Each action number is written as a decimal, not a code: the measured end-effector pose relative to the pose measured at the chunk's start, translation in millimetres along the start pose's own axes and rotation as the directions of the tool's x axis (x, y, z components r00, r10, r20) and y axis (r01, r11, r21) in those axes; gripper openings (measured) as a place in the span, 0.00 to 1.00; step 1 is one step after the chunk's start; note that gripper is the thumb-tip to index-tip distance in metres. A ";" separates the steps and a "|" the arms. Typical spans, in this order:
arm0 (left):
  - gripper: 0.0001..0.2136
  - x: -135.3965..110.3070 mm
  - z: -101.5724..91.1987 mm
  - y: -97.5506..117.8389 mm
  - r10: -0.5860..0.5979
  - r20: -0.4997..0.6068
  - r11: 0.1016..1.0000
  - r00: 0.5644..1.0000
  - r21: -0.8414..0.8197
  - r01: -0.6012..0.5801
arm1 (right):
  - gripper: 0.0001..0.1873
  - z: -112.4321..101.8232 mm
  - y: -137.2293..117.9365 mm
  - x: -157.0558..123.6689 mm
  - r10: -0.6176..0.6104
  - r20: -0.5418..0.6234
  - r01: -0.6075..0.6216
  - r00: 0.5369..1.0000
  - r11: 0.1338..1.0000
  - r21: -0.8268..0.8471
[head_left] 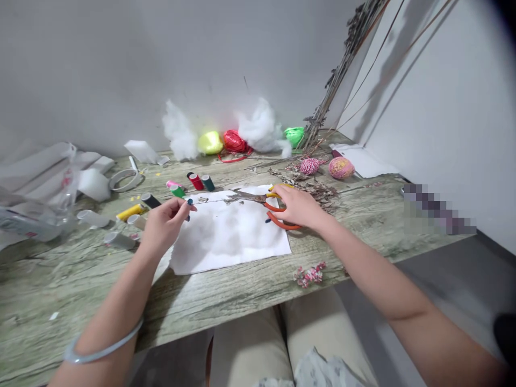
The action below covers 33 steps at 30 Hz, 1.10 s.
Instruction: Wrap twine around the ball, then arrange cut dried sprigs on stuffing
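My left hand (163, 221) is in a pinch over the left edge of a white cloth or sheet (242, 244). From its fingertips a thin dark thread (212, 201) runs right toward the scissors. My right hand (300, 207) is closed on the orange handles of the scissors (250, 197). Their blades point left, slightly apart, at the thread's right end above the sheet. Whether the blades touch the thread I cannot tell. Small dried bits lie near the blades. Dark blue shows at the left fingertips, perhaps nail colour.
Several thread spools, among them a red spool (196, 181) and a yellow spool (131, 213), lie left of the sheet. White stuffing (261, 126), bright twine balls and dried stems (332, 94) are at the back. A pink-white flower sprig (309, 275) lies near the front edge.
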<state>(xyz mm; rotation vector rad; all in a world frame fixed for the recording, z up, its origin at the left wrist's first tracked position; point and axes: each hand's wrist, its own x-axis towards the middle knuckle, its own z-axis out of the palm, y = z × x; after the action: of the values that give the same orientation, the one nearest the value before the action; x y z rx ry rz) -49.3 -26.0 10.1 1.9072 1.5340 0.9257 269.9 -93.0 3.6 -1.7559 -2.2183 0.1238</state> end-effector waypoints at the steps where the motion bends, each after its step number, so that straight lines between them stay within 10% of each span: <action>1: 0.11 -0.2 0.7 0.1 -0.005 0.002 1.000 1.000 -0.002 0.005 | 0.24 0.8 0.5 0.1 -0.007 0.008 0.007 1.000 1.000 -0.009; 19: 0.14 0.8 -0.7 -9.5 0.066 -0.024 0.997 0.998 -0.042 -0.067 | 0.18 7.8 4.5 0.1 0.123 -0.022 -0.124 0.992 0.992 -0.026; 33: 0.16 5.2 -2.4 -17.5 0.073 -0.032 0.958 0.997 -0.275 -0.079 | 0.20 9.7 5.4 -2.9 0.002 -0.074 0.002 0.997 0.999 0.044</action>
<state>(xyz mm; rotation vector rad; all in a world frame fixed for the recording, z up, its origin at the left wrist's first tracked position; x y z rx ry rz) -61.4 -17.1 -0.5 1.7693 1.2732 1.1330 272.7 -93.3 -7.5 -1.7098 -2.1475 0.1048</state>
